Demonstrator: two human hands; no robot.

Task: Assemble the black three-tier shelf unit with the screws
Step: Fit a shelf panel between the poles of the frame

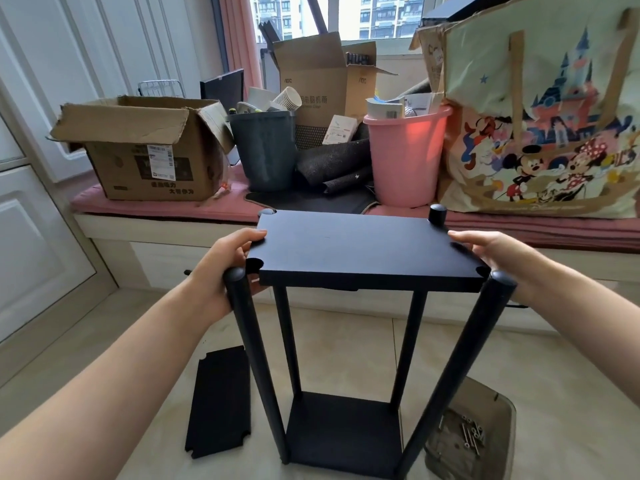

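I've got the shelf unit standing upright on the floor in front of me, approx centred: bottom board [341, 433] down low w/ four black poles rising from its corners, and the top board [363, 252] resting between the pole tops. My left hand [225, 268] has its grip closed on the board's left edge, thumb on top near the front-left pole [256, 362], fingers curled under. My right hand [498, 252] lies flat and spread against the right edge, fingers on the surface, not clamped on anything as far as I can see. The third board [220, 400] lies flat on the floor to the left, apart from the frame; the tray [485, 396] w/ screws [469, 434] sits just beside the front-right pole [450, 375]. Handling-wise: the board looks stiff, thin, matte, prob light laminated panel, not slippery; best held by its long edges, clear of the corner notches. The poles look splayed at the top, so I judge the frame loose and wobbly until screwed; grab poles low if moving it. Whether the rear notches are seated on their poles I can't tell from this angle. The screws are small and roll easily; pinch one at a time.
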